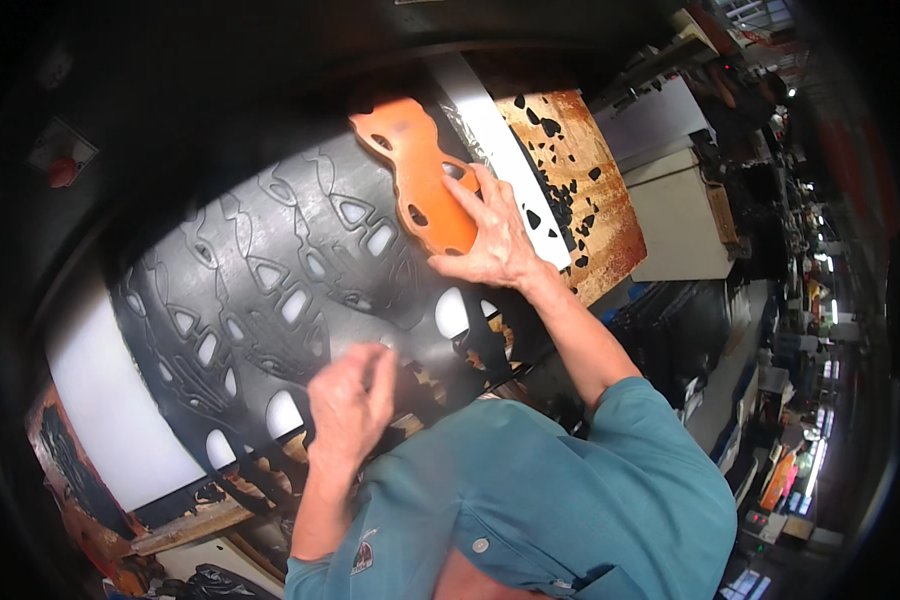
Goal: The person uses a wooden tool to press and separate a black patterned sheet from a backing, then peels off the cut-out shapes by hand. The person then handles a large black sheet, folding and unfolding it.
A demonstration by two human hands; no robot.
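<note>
An orange cutting die, long and wavy-edged with several holes through it, rests on a black sheet. My right hand grips the die's near end, fingers across its right side and thumb at its near edge. Shoe-part outlines and cut-out openings cover the sheet, with white showing through. Nearer to my body, my left hand is over the sheet's near edge, slightly blurred. Its fingers are curled closed; whether they hold anything is hidden.
A white board shows at the left beneath the sheet, and a white strip lies right of the die. Beyond it a worn brown board carries small black scraps. A dark machine part overhangs the far side. Cream-coloured boxes stand farther right.
</note>
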